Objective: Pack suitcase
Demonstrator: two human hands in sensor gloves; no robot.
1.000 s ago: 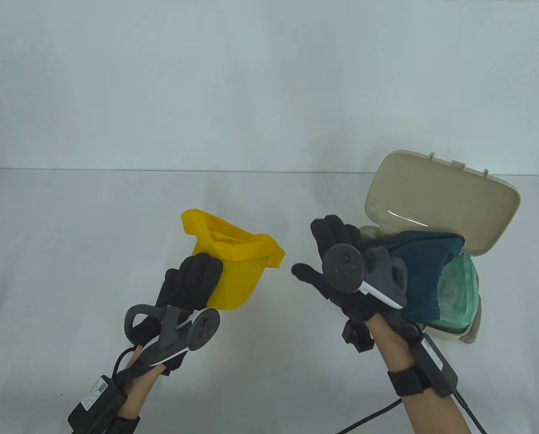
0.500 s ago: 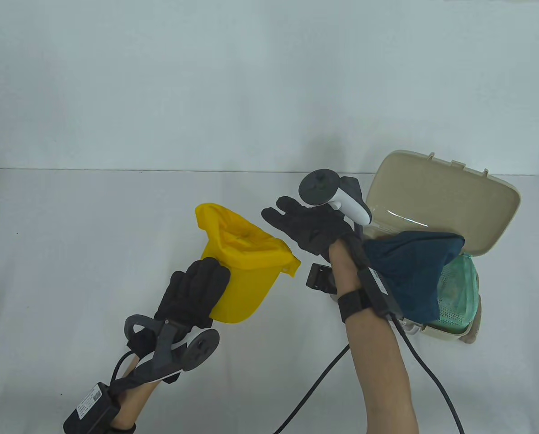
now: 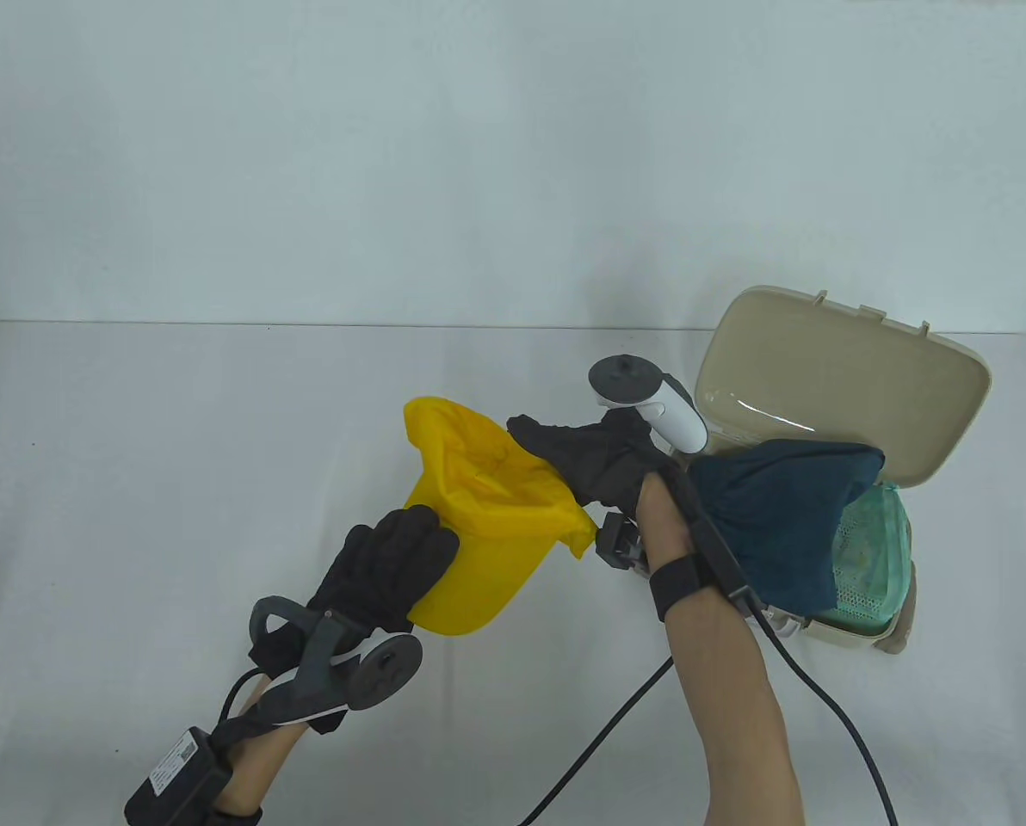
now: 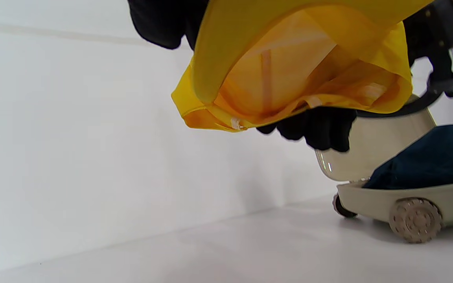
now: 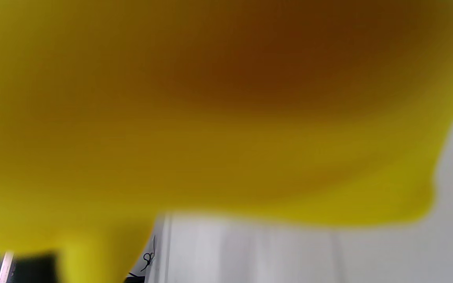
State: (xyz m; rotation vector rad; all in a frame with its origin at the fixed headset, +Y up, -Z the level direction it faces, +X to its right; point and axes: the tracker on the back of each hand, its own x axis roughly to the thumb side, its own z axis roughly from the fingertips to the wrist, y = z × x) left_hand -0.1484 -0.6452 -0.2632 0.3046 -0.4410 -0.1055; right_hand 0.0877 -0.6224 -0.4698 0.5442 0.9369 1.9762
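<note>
A yellow cap (image 3: 487,551) hangs above the table at centre, held between both hands. My left hand (image 3: 392,551) grips its brim from the lower left. My right hand (image 3: 582,456) reaches across from the right and its fingers curl over the cap's rear edge; in the left wrist view they (image 4: 313,129) show under the cap (image 4: 289,70). Blurred yellow cloth (image 5: 210,98) fills the right wrist view. The small beige suitcase (image 3: 857,632) stands open at the right, lid (image 3: 840,370) raised, with a dark blue garment (image 3: 780,516) draped over a green mesh item (image 3: 874,551).
A black cable (image 3: 599,740) trails from my right forearm across the table's front. The suitcase's wheel (image 4: 415,219) rests on the white table. The table's back edge (image 3: 306,325) meets a pale wall.
My right hand swung left from the suitcase and took hold of the cap's rear edge. My left hand carried the cap a little to the right.
</note>
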